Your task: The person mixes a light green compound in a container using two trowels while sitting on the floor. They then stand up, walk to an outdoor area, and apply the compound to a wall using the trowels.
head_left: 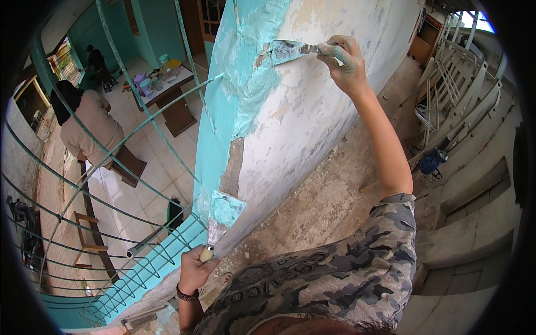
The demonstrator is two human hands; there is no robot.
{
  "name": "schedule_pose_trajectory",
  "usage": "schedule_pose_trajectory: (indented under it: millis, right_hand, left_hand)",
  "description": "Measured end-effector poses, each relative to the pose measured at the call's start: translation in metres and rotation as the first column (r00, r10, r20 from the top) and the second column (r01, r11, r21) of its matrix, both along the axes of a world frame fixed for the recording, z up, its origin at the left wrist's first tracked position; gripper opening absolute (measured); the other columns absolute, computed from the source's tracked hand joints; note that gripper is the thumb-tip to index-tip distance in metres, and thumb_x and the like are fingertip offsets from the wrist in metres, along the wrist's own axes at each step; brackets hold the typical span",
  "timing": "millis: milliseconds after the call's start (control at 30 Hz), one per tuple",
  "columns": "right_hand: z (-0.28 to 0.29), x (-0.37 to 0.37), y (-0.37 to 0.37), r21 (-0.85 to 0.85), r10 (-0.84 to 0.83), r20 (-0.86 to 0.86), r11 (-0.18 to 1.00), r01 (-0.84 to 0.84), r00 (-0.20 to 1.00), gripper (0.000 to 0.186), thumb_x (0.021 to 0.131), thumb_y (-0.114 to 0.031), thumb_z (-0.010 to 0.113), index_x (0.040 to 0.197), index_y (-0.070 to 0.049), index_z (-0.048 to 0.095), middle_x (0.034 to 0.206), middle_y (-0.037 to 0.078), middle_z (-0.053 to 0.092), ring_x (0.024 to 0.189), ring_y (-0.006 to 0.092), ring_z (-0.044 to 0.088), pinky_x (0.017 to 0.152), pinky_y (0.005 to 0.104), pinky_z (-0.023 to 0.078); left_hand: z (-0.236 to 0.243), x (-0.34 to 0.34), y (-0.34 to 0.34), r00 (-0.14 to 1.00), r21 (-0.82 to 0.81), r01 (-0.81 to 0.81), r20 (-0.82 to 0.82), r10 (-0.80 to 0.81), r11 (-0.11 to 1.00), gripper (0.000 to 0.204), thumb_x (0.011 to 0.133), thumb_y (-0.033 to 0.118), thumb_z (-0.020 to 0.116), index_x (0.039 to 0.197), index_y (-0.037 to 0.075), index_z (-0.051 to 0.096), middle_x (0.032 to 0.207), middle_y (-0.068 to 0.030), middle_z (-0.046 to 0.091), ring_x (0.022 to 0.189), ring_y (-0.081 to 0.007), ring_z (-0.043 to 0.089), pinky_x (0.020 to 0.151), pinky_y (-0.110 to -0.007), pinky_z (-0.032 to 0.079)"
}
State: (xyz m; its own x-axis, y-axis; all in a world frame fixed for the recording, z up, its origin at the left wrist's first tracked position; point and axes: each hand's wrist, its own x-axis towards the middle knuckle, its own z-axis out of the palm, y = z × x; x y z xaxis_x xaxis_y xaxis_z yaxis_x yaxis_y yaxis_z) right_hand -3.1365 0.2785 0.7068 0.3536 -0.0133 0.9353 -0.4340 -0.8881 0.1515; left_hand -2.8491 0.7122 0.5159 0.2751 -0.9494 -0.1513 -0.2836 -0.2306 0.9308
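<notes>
My right hand [346, 66], raised and smeared with paste, grips a putty knife [287, 52]. Its blade lies against the turquoise paste [258, 67] along the corner of a wall [301, 106]. The wall's broad face is patchy white, and its narrow side is turquoise. Lower down, my left hand [194, 270], with a dark bracelet at the wrist, is closed round the pale handle of a second putty knife [216, 230]. A lump of turquoise paste [229, 209] sits on that blade, close to the wall. Between the two knives, a strip of bare grey corner [231, 166] shows.
Green metal bars [153, 120] curve across the left, beside the wall. Beyond them are a seated person [92, 123], another person in dark clothes [95, 58] and a table with containers [166, 85]. White metal frames [452, 84] lean at the right, past a rough floor [312, 190].
</notes>
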Motion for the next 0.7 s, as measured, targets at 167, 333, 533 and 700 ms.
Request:
schedule_pose_trajectory:
  millis: [167, 333, 533, 700]
  right_hand:
    - [-0.016, -0.016, 0.012, 0.011, -0.157, -0.054, 0.987, 0.158, 0.986, 0.033, 0.069, 0.005, 0.077, 0.096, -0.008, 0.067, 0.101, 0.007, 0.055, 0.085, 0.0208, 0.061, 0.065, 0.0291, 0.054]
    - [-0.05, -0.027, 0.054, 0.432, 0.01, 0.236, 0.895, -0.114, 0.972, 0.028, 0.076, -0.003, 0.074, 0.103, -0.01, 0.067, 0.099, 0.003, 0.061, 0.079, 0.0159, 0.057, 0.067, 0.0271, 0.046]
    - [-0.084, -0.027, 0.175, 0.873, 0.177, 0.405, 0.217, -0.437, 0.897, 0.029, 0.092, -0.015, 0.061, 0.116, 0.001, 0.06, 0.082, 0.002, 0.062, 0.065, 0.005, 0.05, 0.054, 0.0195, 0.039]
    - [-0.082, -0.028, 0.237, 0.947, 0.202, 0.31, -0.153, -0.283, 0.929, 0.022, 0.091, -0.014, 0.061, 0.106, 0.001, 0.065, 0.071, -0.001, 0.059, 0.051, 0.0024, 0.042, 0.043, 0.0202, 0.032]
  left_hand:
    - [0.001, -0.001, 0.001, 1.0, 0.007, -0.007, 0.005, 0.007, 1.0, 0.019, 0.076, 0.006, 0.074, 0.071, 0.0, 0.057, 0.06, 0.0006, 0.048, 0.058, -0.0064, 0.039, 0.052, -0.024, 0.036]
    - [0.022, -0.009, -0.004, 0.998, -0.061, -0.024, -0.056, 0.02, 0.998, 0.018, 0.077, 0.005, 0.073, 0.071, 0.001, 0.056, 0.061, 0.0036, 0.049, 0.059, -0.0042, 0.039, 0.052, -0.023, 0.035]
    - [0.031, -0.01, -0.019, 0.988, -0.188, 0.018, 0.155, 0.012, 0.982, 0.018, 0.077, 0.01, 0.073, 0.077, -0.002, 0.059, 0.059, -0.0037, 0.049, 0.057, -0.007, 0.038, 0.051, -0.025, 0.037]
    - [0.03, -0.01, -0.02, 0.979, -0.249, 0.017, 0.202, 0.035, 0.968, 0.017, 0.077, 0.01, 0.073, 0.083, -0.002, 0.062, 0.059, -0.0057, 0.052, 0.056, -0.0072, 0.04, 0.05, -0.025, 0.039]
